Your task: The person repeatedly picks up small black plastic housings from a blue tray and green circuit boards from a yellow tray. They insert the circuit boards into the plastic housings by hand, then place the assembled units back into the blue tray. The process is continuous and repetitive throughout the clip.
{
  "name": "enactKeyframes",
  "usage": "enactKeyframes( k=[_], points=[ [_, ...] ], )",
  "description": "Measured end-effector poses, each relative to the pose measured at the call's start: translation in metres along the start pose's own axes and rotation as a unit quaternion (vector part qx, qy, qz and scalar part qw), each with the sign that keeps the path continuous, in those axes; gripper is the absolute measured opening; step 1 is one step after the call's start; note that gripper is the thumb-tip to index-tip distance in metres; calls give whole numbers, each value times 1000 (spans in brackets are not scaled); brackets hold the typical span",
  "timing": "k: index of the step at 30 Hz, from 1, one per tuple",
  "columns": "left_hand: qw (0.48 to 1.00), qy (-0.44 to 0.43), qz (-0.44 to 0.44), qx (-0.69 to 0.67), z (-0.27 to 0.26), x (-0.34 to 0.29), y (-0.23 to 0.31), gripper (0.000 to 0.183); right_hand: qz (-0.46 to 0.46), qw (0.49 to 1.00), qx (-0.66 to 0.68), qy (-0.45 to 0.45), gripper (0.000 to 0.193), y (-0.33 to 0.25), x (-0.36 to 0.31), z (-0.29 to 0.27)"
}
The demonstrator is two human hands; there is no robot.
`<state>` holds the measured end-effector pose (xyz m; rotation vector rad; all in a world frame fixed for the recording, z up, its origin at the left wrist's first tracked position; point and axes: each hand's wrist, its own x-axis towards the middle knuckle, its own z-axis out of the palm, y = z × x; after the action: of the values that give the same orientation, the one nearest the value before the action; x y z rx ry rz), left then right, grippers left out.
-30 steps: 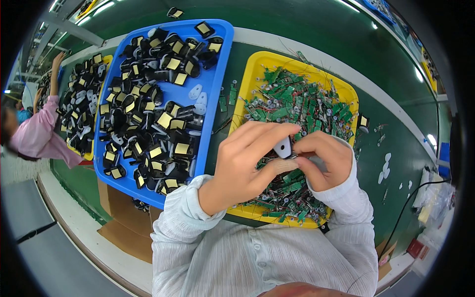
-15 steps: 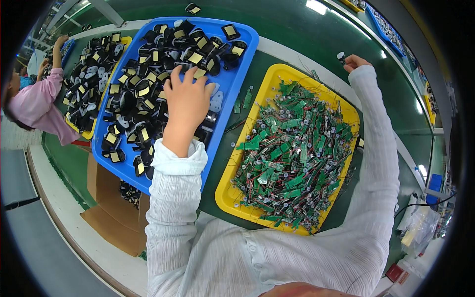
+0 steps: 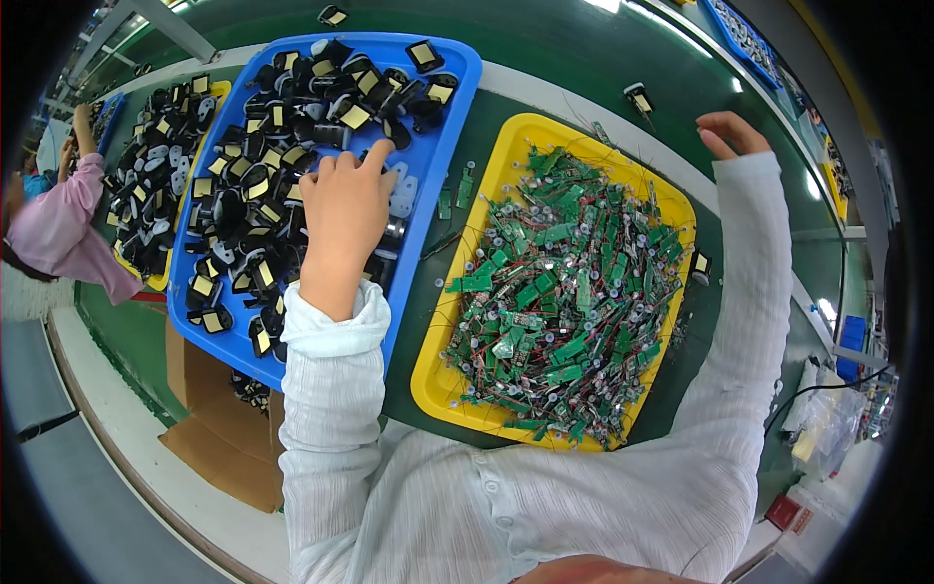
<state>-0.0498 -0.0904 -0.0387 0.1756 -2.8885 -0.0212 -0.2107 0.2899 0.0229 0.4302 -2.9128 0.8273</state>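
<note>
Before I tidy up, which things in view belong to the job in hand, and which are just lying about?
Likely in the job:
blue tray, black parts under the left hand
yellow tray, green circuit boards
lone black unit beyond the yellow tray, near the right hand

Seemingly just lying about:
cardboard box, lower left
clear plastic bags, right
small red box, lower right

Bright light leaves glare on the green surface (image 3: pixel 545 44) (rim curved, corners black).
</note>
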Motion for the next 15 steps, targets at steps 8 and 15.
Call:
enactKeyframes(
  k=[8,15],
  points=[
    [988,133,5,-74,-15,8,9,24,-206,964,116,-121,16,-86,-103,1],
    [911,156,-5,-381,-45,-7,48,38,-250,965,40,-69,20,-119,-131,53]
  ],
)
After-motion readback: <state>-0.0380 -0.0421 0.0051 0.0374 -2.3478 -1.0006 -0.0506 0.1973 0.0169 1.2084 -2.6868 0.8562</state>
